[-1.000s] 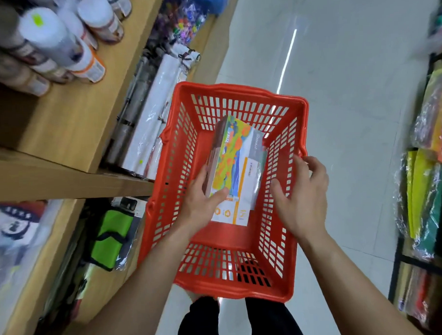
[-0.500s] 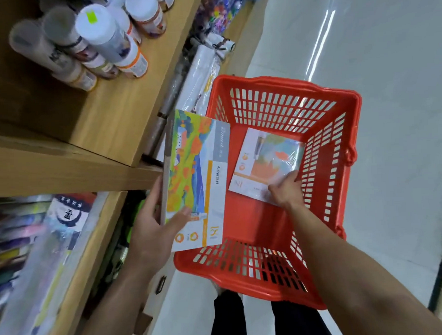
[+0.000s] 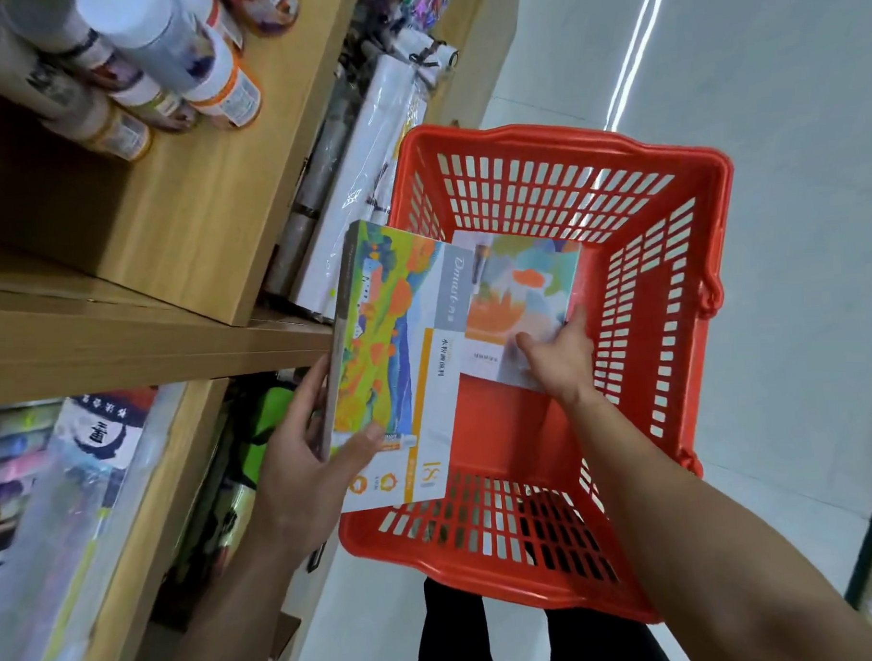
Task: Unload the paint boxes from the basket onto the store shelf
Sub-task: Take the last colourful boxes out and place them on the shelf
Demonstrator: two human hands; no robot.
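Note:
A red plastic basket [image 3: 672, 290] sits below me on the floor beside the wooden shelf unit [image 3: 185, 231]. My left hand [image 3: 304, 451] grips a large colourful paint box [image 3: 395, 352] by its lower left edge, holding it over the basket's left rim, close to the shelf edge. My right hand [image 3: 557, 360] is inside the basket, fingers closed on the lower edge of a smaller paint box [image 3: 517, 296] with pastel artwork, lifted off the basket floor. The large box overlaps the smaller one's left side.
Several white-capped paint bottles [image 3: 183, 76] lie on the upper shelf. Wrapped paper rolls [image 3: 367, 173] stand between shelf and basket. Clear-wrapped packs [image 3: 56, 486] fill the lower shelf, with a green bag [image 3: 273, 422] behind. Pale floor [image 3: 789, 115] lies to the right.
My left hand lifted the large box out of the basket toward the shelf. My right hand reached in, took hold of the smaller box and raised it.

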